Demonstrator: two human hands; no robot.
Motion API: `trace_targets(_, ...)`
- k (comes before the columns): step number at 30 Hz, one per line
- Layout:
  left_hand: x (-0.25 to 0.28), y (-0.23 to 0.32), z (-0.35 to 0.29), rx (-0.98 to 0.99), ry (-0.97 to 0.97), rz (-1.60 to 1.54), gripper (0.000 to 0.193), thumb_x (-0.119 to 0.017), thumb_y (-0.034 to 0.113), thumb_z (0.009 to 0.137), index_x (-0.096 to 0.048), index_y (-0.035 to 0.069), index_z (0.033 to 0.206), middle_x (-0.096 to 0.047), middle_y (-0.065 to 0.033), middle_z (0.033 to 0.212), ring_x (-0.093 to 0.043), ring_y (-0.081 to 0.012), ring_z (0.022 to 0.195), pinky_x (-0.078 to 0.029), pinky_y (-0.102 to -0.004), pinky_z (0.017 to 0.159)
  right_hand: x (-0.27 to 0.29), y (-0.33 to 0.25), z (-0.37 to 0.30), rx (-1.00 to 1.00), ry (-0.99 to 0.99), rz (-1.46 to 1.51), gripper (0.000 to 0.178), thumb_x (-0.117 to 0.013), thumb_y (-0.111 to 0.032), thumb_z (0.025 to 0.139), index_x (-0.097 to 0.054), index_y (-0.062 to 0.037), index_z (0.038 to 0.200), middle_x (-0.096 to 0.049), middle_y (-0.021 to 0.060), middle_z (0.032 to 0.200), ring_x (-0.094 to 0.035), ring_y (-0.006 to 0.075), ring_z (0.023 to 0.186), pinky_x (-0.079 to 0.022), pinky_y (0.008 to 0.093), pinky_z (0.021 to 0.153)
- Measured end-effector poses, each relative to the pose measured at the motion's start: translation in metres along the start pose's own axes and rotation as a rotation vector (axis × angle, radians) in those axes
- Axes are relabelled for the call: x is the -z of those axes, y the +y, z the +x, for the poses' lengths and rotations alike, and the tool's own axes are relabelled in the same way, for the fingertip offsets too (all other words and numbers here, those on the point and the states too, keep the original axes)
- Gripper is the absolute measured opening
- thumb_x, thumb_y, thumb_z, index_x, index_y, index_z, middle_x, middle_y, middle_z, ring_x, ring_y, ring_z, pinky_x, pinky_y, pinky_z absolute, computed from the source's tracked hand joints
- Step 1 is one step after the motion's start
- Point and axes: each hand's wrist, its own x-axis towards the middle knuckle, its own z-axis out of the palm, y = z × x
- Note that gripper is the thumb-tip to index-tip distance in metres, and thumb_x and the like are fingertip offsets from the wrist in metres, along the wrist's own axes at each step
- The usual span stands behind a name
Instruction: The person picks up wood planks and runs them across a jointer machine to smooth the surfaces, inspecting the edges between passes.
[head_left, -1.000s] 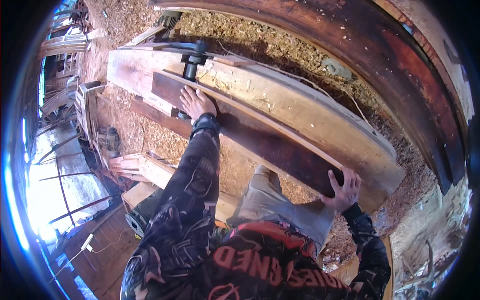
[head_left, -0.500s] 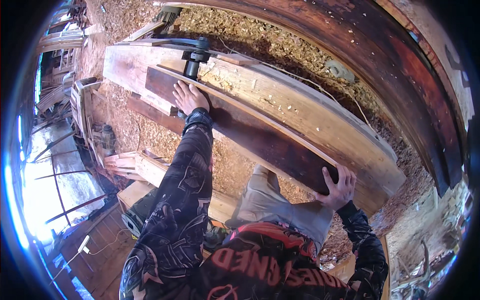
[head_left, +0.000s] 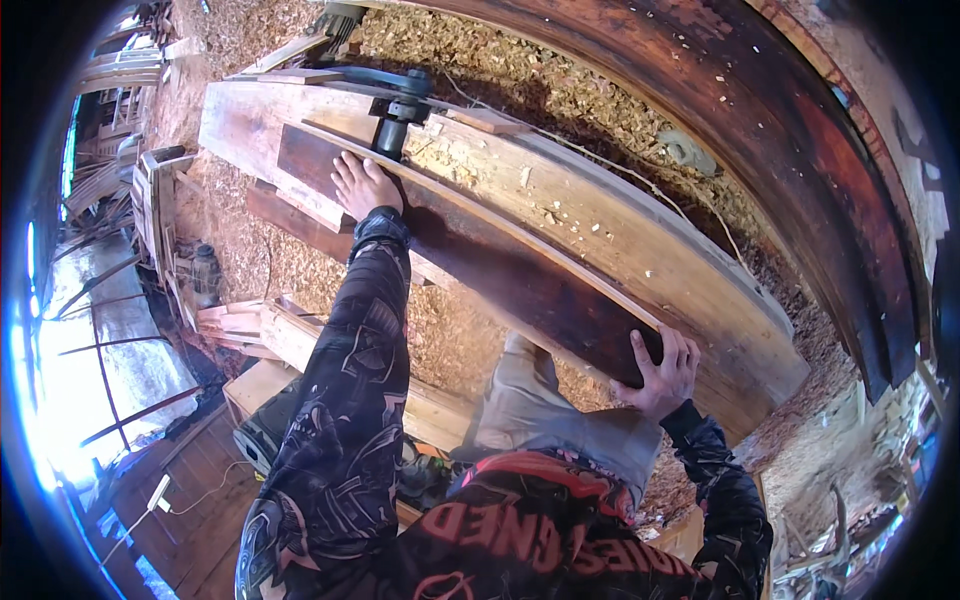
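A long dark-stained wooden board (head_left: 520,285), with a pale far edge, lies on a pale wooden worktable. My left hand (head_left: 367,186) rests flat on the board toward its left end, fingers stretched. Just beyond those fingertips stands a black upright spindle (head_left: 391,136) with a belt-like strip at its top, close to the board's far edge. My right hand (head_left: 664,374) grips the board's right end, thumb and fingers spread around it. Whether the spindle is turning, I cannot tell.
The worktable (head_left: 600,240) carries scattered chips. Behind it, a large dark curved timber (head_left: 720,110) sweeps along the right. Wood shavings (head_left: 480,60) cover the ground, and a thin cable (head_left: 640,178) runs behind the table. Planks (head_left: 290,335) lie at left, near a power strip (head_left: 159,493).
The dark board and both hands have shifted slightly left along the worktable, past the spindle. Both hands keep the same hold, and the view has tilted a little.
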Motion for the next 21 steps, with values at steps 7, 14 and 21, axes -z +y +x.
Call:
trace_targets(7, -0.005, -0.014, 0.031, -0.001, -0.001, -0.016, 0.062, -0.027, 0.042, 0.104, -0.03, 0.01, 0.157, -0.026, -0.0136, 0.164, -0.022, -0.0363, 0.151, -0.017, -0.0491, 0.122, -0.011, -0.016, 0.027, 0.085, -0.11, -0.053, 0.091, -0.075, -0.055, 0.073, -0.047, -0.0096, 0.146, -0.036, 0.0192, 0.152, -0.035, 0.0378, 0.141, -0.024, 0.0638, 0.115)
trace_targets(14, -0.008, -0.036, 0.069, -0.019, 0.005, -0.005, 0.063, -0.027, 0.043, 0.104, -0.029, 0.009, 0.157, -0.026, -0.014, 0.164, -0.022, -0.0363, 0.151, -0.017, -0.0493, 0.122, -0.022, -0.042, 0.067, 0.17, -0.252, -0.054, 0.08, -0.063, -0.053, 0.086, -0.045, -0.0038, 0.146, -0.032, 0.0115, 0.159, -0.031, 0.0353, 0.145, -0.021, 0.0657, 0.116)
trace_targets(21, -0.015, -0.057, 0.112, -0.024, 0.036, 0.004, 0.061, -0.029, 0.042, 0.104, -0.032, 0.01, 0.156, -0.03, -0.0144, 0.162, -0.027, -0.0375, 0.149, -0.02, -0.0505, 0.121, -0.033, -0.071, 0.105, 0.17, -0.238, -0.078, 0.077, -0.06, -0.055, 0.088, -0.046, -0.0053, 0.145, -0.034, 0.0116, 0.157, -0.032, 0.0351, 0.144, -0.022, 0.0646, 0.116)
